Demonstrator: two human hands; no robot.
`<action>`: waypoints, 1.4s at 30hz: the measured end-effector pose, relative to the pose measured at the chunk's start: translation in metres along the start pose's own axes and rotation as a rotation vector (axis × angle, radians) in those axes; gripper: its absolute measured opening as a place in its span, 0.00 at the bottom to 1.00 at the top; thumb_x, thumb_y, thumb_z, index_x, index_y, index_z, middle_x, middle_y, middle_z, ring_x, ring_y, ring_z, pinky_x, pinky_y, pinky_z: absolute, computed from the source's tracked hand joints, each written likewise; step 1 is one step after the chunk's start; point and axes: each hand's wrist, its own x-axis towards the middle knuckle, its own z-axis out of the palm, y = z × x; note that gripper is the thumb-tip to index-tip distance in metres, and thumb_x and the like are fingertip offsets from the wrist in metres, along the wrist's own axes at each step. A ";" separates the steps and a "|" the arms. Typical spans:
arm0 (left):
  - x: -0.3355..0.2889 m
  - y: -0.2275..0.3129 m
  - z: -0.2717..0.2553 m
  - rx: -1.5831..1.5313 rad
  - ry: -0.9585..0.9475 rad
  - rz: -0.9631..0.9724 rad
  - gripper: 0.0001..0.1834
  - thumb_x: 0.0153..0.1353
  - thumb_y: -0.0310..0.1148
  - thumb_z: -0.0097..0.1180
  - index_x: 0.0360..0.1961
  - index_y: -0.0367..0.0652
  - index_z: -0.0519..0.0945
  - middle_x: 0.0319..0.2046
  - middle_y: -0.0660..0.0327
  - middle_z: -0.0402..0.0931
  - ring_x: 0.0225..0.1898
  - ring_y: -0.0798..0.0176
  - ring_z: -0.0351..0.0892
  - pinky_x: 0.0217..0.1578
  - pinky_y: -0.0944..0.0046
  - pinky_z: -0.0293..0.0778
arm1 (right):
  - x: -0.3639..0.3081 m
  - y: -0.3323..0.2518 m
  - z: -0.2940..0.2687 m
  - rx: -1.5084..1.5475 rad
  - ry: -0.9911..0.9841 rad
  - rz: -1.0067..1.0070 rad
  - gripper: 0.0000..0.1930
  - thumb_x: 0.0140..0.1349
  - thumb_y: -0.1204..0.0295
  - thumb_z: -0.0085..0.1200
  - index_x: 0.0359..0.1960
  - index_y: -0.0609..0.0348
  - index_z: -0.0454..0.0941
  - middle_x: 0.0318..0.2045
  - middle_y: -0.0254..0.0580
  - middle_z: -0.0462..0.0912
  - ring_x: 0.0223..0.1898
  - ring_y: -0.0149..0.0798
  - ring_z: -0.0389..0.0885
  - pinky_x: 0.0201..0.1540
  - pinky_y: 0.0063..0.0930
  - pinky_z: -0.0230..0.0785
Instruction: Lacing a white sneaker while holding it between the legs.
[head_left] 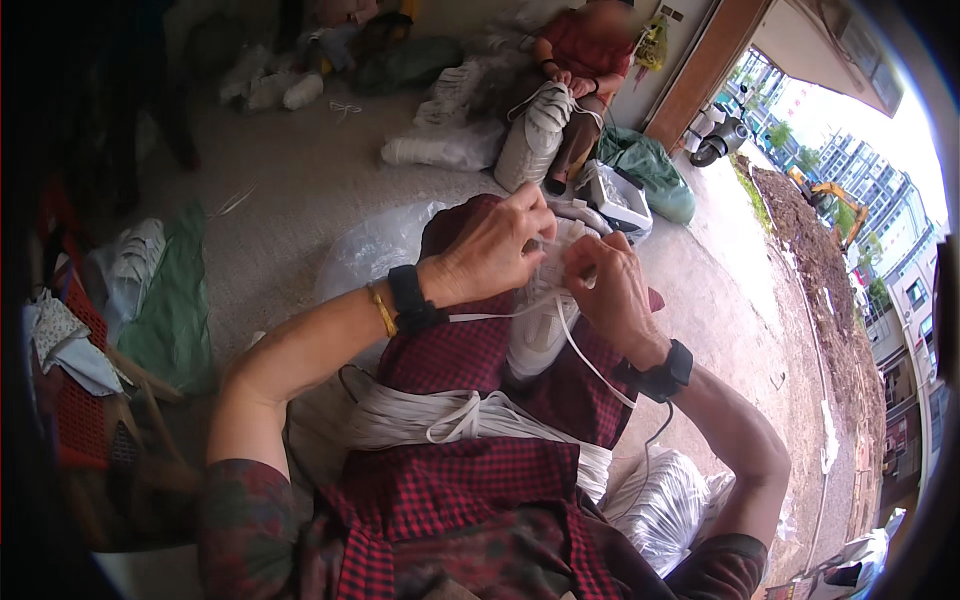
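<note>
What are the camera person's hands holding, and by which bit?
The left hand and right hand both seem to pinch white lace at the shoe. Which part of the lace is too small to tell.

Holds left hand (495,245) and right hand (612,290), both curled, over white shoe (540,342) at centre of frame; has bundle of white laces (400,415) in lower centre.

White shoe (537,338) between the knees (450,355); white lace (583,357) across it, trailing both sides
</note>
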 end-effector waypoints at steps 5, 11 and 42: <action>-0.014 0.002 0.019 0.126 -0.102 -0.018 0.09 0.52 0.22 0.61 0.36 0.36 0.80 0.37 0.49 0.75 0.36 0.43 0.81 0.35 0.49 0.78 | -0.001 -0.002 0.001 -0.055 0.008 -0.091 0.07 0.49 0.80 0.57 0.31 0.59 0.77 0.30 0.43 0.81 0.41 0.49 0.77 0.42 0.43 0.73; -0.011 0.012 0.025 0.329 -0.213 -0.020 0.10 0.55 0.23 0.59 0.39 0.37 0.77 0.36 0.48 0.74 0.31 0.41 0.80 0.32 0.47 0.78 | 0.002 -0.007 -0.015 -0.014 -0.075 -0.135 0.11 0.50 0.81 0.56 0.37 0.61 0.77 0.33 0.45 0.83 0.43 0.51 0.78 0.43 0.43 0.72; -0.058 -0.007 -0.004 -0.772 -0.185 -0.676 0.17 0.76 0.37 0.47 0.50 0.35 0.80 0.35 0.59 0.79 0.32 0.71 0.78 0.34 0.67 0.77 | 0.104 -0.049 0.029 -0.055 -0.353 -0.555 0.12 0.62 0.68 0.50 0.29 0.61 0.85 0.27 0.40 0.88 0.28 0.34 0.88 0.32 0.30 0.78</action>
